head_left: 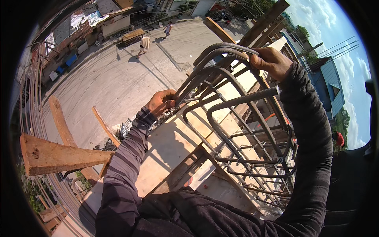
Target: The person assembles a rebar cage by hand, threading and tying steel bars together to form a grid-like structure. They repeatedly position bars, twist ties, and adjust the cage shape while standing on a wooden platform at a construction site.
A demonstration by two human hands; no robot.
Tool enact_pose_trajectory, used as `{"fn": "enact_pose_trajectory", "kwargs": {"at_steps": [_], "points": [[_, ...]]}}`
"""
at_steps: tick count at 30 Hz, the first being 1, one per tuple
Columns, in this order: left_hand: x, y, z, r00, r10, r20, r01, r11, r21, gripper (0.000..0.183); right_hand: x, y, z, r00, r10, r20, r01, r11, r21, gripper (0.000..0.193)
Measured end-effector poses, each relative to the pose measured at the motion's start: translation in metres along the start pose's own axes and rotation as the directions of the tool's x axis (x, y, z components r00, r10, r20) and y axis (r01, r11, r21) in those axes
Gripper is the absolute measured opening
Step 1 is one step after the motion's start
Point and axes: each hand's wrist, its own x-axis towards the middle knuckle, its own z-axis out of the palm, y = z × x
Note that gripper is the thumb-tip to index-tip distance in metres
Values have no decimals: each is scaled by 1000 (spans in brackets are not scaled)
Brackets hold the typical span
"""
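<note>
Bent rebar [221,45] is held at the rebar cage's [248,98] upper end by L hand [162,100] & R hand [271,63], fingers of both curled tight round it, w/ lower rings [256,160] apparently wired alr., this pc. prob. yet to be tied.

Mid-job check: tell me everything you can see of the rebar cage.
The rebar cage is made of dark, ribbed, steel-looking bars, several bent into rounded hooks at the top. Thinner crossbars ring the long bars, apparently wire-tied at joints. It runs from upper middle to lower right, above pale boards. The left hand grips bent bars at its left; the right hand holds a top bend. Its support is unclear.
</note>
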Motion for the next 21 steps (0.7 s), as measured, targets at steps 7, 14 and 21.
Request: {"fn": "enact_pose_trajectory", "kwargs": {"at_steps": [7, 14, 21], "points": [[-5, 14, 10, 995, 62, -80, -52, 991, 122, 67, -8, -15, -2, 994, -93, -52, 96, 994, 56, 93], [-8, 2, 27, 957, 152, -247, -113, 980, 163, 60, -14, -47, 4, 986, -102, -131, 121, 982, 148, 97], [-6, -12, 36, 885, 304, -354, -182, 923, 339, 42, -16, -98, 21, 984, 39, -176, -65, 988, -142, 101]]}}
